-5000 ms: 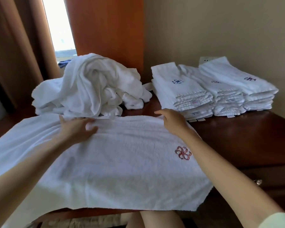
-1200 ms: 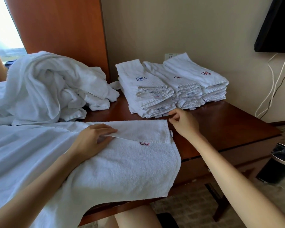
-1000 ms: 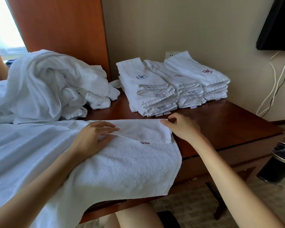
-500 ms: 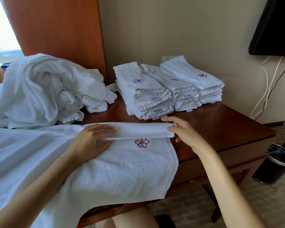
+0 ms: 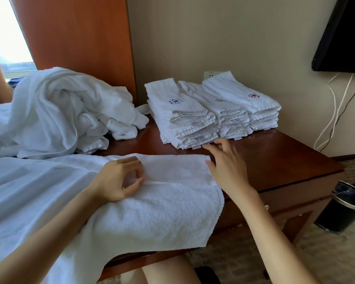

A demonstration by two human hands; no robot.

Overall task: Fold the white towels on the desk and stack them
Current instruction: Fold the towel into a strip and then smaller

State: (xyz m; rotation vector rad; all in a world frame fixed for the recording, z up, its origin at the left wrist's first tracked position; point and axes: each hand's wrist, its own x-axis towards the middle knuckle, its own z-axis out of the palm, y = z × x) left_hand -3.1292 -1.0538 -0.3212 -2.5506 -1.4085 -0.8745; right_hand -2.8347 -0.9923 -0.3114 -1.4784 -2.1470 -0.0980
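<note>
A white towel [image 5: 162, 208] lies across the desk's front edge and hangs over it. Its far strip [image 5: 176, 168] is folded toward me. My left hand [image 5: 119, 179] rests on the towel, thumb and curled fingers pinching the edge of that folded strip. My right hand [image 5: 223, 167] is at the strip's right end, fingers straight and spread, touching the towel's corner. A heap of unfolded white towels [image 5: 66, 111] sits at the back left. Three stacks of folded towels [image 5: 184, 115] with embroidered logos stand at the back, the right ones [image 5: 244, 99] against the wall.
The dark wooden desk [image 5: 275, 158] shows bare wood right of my right hand. A black waste bin [image 5: 342, 210] stands on the floor at the right. A wall socket [image 5: 210, 74], white cables [image 5: 334, 111] and a black screen [image 5: 344, 33] are on the wall.
The folded strip has been brought further toward me and now covers the red logo. My right hand has let go of the corner and spread its fingers.
</note>
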